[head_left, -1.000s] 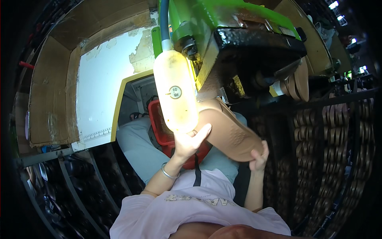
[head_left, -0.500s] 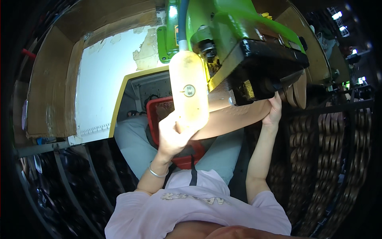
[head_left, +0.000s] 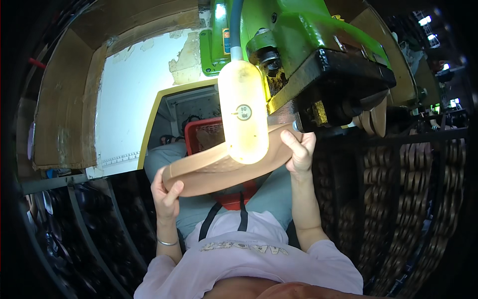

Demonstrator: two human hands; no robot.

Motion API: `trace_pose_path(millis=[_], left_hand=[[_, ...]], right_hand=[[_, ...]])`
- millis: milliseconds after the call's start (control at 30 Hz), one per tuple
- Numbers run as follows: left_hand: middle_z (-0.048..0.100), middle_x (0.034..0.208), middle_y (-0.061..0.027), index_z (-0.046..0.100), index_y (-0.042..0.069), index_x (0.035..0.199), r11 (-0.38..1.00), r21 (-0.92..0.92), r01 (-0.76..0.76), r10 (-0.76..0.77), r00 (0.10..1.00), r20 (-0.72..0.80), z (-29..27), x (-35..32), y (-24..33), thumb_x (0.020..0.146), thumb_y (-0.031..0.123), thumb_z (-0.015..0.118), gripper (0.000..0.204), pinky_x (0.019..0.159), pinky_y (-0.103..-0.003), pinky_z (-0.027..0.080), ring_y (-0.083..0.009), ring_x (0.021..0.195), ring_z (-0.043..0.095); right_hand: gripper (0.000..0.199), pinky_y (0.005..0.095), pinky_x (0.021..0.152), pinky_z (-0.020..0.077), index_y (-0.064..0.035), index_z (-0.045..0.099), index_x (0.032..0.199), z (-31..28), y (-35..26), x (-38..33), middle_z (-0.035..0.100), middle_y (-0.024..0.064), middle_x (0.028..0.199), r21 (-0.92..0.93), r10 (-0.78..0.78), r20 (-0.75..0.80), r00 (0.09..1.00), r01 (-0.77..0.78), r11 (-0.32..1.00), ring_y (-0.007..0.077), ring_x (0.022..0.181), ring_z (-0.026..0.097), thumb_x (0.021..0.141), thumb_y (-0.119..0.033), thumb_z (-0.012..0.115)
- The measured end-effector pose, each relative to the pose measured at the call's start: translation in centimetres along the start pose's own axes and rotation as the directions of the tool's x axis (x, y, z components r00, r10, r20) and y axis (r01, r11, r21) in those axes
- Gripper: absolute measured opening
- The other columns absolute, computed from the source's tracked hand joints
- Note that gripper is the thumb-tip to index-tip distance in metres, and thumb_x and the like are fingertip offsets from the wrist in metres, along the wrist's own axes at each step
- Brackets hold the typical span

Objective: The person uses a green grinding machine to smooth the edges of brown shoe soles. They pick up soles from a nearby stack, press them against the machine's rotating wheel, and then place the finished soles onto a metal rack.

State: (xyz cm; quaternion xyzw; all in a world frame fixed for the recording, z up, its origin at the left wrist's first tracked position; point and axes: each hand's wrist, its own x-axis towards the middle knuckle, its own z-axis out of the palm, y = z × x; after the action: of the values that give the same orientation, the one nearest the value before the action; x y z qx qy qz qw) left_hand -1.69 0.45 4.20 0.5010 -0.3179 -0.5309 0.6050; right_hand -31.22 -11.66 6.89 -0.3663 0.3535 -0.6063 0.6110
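A long, curved tan shoe sole [head_left: 209, 184] is held in both hands above my lap, with a row of small dimples along its face. My left hand [head_left: 166, 198] pinches its left end, thumb on the near face. At the other end, my right hand [head_left: 299, 153] grips it, thumb on top and fingers behind. That right end lies close by the black head [head_left: 343, 84] of a green machine [head_left: 298, 31]; whether they touch cannot be made out. A bright oblong lamp [head_left: 244, 132] hides the sole's upper middle.
Below the sole, a red basket [head_left: 195, 130] stands between my knees. To the left is a white tabletop [head_left: 124, 107] with a yellow edge and cardboard walls [head_left: 64, 107]. More tan soles [head_left: 374, 117] hang beside the machine head. Racks of soles [head_left: 413, 174] stand at the right.
The sole has shifted left and toward me, out from beneath the machine head. My left hand moved left to its end, and my right hand moved left and slightly nearer.
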Motion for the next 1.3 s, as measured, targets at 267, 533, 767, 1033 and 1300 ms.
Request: trace_pose_path(millis=[267, 533, 767, 1033, 1300], left_hand=[[0.063, 0.099, -0.0079, 0.057, -0.002, 0.106, 0.950, 0.260, 0.174, -0.256, 0.910, 0.325, -0.5, -1.4, -3.7, 0.076, 0.008, 0.074, 0.036, 0.085, -0.029, 0.047, -0.0149, 0.093, 0.060], [0.064, 0.093, -0.0091, 0.059, 0.002, 0.106, 0.791, 0.534, -0.298, -0.078, 0.817, 0.571, 12.0, 6.2, 3.8, 0.074, 0.018, 0.076, 0.040, 0.080, -0.029, 0.047, -0.0163, 0.084, 0.060], [0.065, 0.097, -0.0077, 0.056, -0.003, 0.108, 0.945, 0.325, -0.029, -0.115, 0.903, 0.414, 8.6, 2.7, 0.1, 0.078, 0.000, 0.070, 0.033, 0.079, -0.026, 0.050, -0.0120, 0.086, 0.062], [0.067, 0.089, -0.0074, 0.061, -0.004, 0.106, 0.881, 0.345, -0.325, 0.186, 0.906, 0.380, 14.2, 5.5, -0.9, 0.084, 0.007, 0.066, 0.024, 0.074, -0.025, 0.049, -0.0108, 0.078, 0.060], [0.068, 0.090, -0.0094, 0.061, -0.007, 0.106, 0.927, 0.217, -0.305, 0.244, 0.932, 0.269, 15.9, 5.3, -3.2, 0.084, 0.003, 0.067, 0.024, 0.073, -0.023, 0.050, -0.0098, 0.079, 0.062]], right_hand=[[0.035, 0.0282, 0.084, 0.0481, 0.0009, 0.057, 0.105, 1.2, 0.2, 0.2, 0.065, 0.0083, 0.100, -0.249, 0.051, 0.123, 0.991, -0.019, 0.968, 0.0144, 0.091, 0.061, 0.073, 0.001, 0.074], [0.030, 0.0265, 0.079, 0.0503, 0.0012, 0.056, 0.101, 0.1, -0.8, 0.5, 0.065, 0.0093, 0.094, -0.081, -0.161, -0.130, 0.978, 0.151, 0.985, 0.0127, 0.085, 0.062, 0.077, 0.000, 0.073], [0.028, 0.0260, 0.078, 0.0498, -0.0002, 0.055, 0.097, 1.9, 1.2, -0.4, 0.065, 0.0087, 0.093, -0.137, -0.077, 0.025, 0.997, 0.080, 0.987, 0.0136, 0.085, 0.062, 0.076, -0.001, 0.074], [0.038, 0.0286, 0.084, 0.0495, 0.0019, 0.046, 0.111, 1.1, 2.4, -1.7, 0.059, 0.0130, 0.104, -0.273, -0.198, -0.083, 0.977, 0.168, 0.947, 0.0172, 0.094, 0.060, 0.081, -0.002, 0.069], [0.054, 0.0314, 0.083, 0.0514, 0.0063, 0.044, 0.125, -4.5, 7.1, -18.6, 0.060, 0.0122, 0.108, -0.259, 0.572, -0.003, 0.820, -0.553, 0.792, 0.0198, 0.094, 0.061, 0.079, -0.004, 0.069]])
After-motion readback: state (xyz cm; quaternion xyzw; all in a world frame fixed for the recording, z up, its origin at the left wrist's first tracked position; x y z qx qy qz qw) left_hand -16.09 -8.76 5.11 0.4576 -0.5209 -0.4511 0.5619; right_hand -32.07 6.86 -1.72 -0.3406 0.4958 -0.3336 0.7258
